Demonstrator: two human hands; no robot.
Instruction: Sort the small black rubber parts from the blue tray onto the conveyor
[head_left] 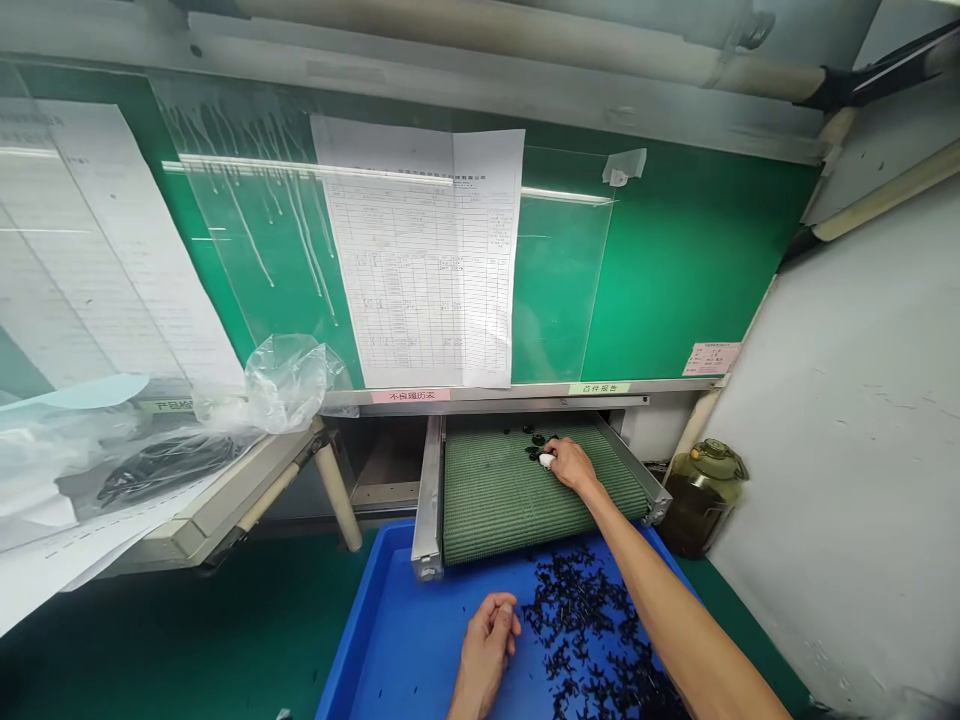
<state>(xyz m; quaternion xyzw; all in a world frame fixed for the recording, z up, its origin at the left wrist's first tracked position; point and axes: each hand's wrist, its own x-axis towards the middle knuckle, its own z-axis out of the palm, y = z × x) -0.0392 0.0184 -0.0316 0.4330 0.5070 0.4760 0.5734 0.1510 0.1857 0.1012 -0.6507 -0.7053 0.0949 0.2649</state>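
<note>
My right hand [572,464] reaches over the green ribbed conveyor belt [495,500], its fingers drawn together at a small cluster of black pieces [534,453]. Something white [547,460] shows at its fingertips; whether it is a finger cover or a held item is unclear. Over the blue tray [405,610], my left hand [487,640] is curled with thumb against fingers, and what lies inside is hidden. Many small black branched parts [585,620] are strewn across the tray's middle and right side, below the belt's end.
Metal side rails [430,500] flank the belt. A dark-filled greenish jug [703,495] stands right of it, near the white wall. On the left, a small table [195,520] carries plastic bags [289,385] and papers. A green board [675,260] with sheets hangs above.
</note>
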